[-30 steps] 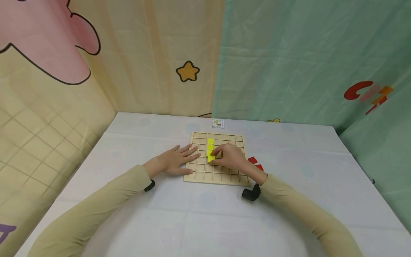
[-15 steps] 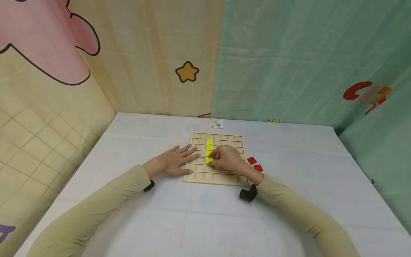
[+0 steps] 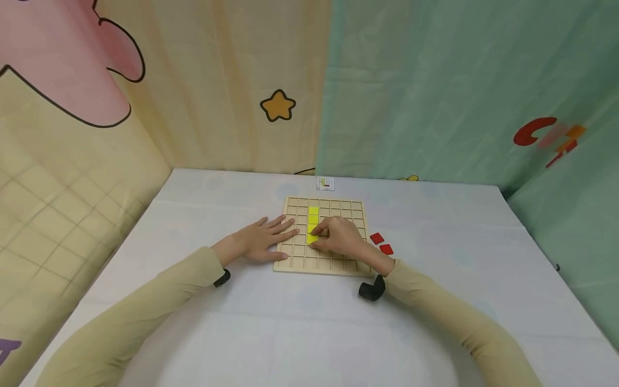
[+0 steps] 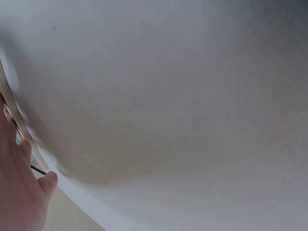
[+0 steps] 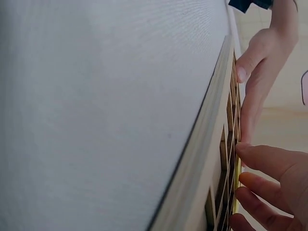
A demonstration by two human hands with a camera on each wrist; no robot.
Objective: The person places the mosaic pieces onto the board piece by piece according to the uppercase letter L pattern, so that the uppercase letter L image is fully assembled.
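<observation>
A wooden grid board [image 3: 295, 263] lies on the table. In one of its columns sits a row of yellow square tiles [image 3: 313, 211]. My right hand [image 3: 340, 236] is over the board, thumb and forefinger at opposite edges of the nearest yellow tile [image 3: 311, 239], which lies in line with the others. In the right wrist view, the right thumb and curled fingers [image 5: 260, 185] come right down to the board's surface and a thin yellow edge [image 5: 237, 180]. Flat and spread, my left hand [image 3: 261, 240] rests on the board's left edge, holding nothing.
Two red tiles [image 3: 377, 238] lie on the table just right of the board. Behind it is a small printed grid card [image 3: 325, 184] with coloured squares. Patterned curtains [image 3: 420, 91] stand along the table's back and sides.
The nearest yellow tile, tilted and off line a second ago, now lies level in the column. My right hand shifted slightly left with it; the left hand stayed in place.
</observation>
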